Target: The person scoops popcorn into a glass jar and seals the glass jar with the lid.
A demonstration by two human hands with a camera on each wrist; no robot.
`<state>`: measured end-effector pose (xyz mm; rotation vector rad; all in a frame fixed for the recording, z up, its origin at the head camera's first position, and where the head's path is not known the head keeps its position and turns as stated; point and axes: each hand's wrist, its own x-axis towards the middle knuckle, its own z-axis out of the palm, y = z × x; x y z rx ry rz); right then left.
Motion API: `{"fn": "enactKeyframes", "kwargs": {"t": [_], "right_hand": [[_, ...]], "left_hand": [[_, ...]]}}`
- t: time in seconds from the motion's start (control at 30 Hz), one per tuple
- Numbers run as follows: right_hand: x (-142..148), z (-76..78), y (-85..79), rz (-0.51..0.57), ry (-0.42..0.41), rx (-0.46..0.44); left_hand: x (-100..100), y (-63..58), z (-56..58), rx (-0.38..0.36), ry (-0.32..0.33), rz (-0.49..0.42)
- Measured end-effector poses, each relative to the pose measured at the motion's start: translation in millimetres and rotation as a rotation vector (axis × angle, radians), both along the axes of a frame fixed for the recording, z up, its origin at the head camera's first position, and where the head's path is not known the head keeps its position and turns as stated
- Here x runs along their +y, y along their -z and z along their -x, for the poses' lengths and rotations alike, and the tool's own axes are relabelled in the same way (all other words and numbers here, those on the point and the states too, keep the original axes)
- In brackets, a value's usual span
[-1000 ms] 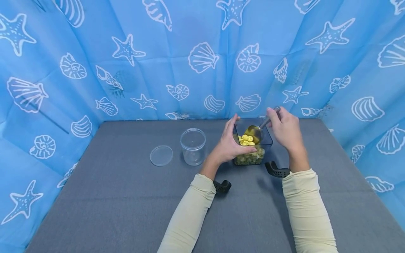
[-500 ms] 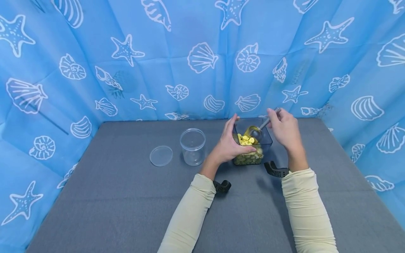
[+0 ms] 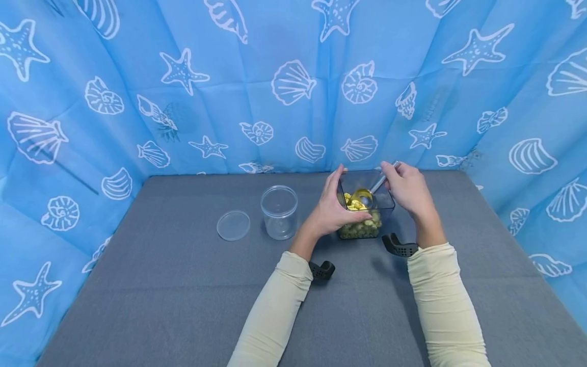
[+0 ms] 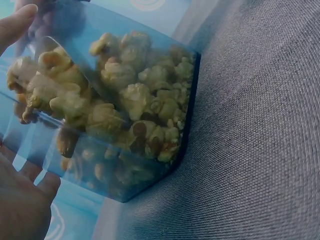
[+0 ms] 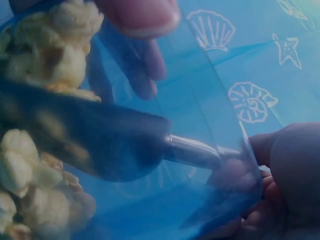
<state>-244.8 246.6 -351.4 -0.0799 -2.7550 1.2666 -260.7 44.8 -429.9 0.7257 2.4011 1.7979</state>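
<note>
A clear square-sided container [image 3: 388, 203] partly filled with yellow popcorn [image 4: 135, 102] stands upright toward the back of the table. My left hand [image 3: 331, 208] grips it from the left, thumb across the front wall and fingers along the far left side. With my right hand [image 3: 409, 189] I pinch the handle of a metal scoop [image 5: 120, 142] at the container's right rim. The scoop's bowl is down inside, among the popcorn, its handle slanting up to the right. In the left wrist view the bowl shows through the wall, partly hidden behind popcorn.
Left of the container stands a clear round jar [image 3: 279, 227] with its mouth uncovered. Beside it a clear round lid [image 3: 234, 226] lies flat on the grey cloth-covered table [image 3: 183, 295]. A blue curtain [image 3: 257, 61] with shell prints hangs right behind the table.
My right hand has shifted a little to the left, taking the scoop's bowl left and lower into the popcorn. The left hand keeps its place on the container.
</note>
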Motion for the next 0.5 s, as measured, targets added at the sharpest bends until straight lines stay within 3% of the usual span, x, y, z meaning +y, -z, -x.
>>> {"fn": "enactKeyframes", "kwargs": {"t": [0.2, 0.5], "right_hand": [[0.0, 1.7, 2.1, 0.122, 0.043, -0.015], [-2.1, 4.3, 5.2, 0.367, 0.214, 0.049]], "left_hand": [[-0.2, -0.5, -0.1, -0.002, -0.006, 0.006], [0.5, -2.9, -1.2, 0.004, -0.02, 0.039]]}}
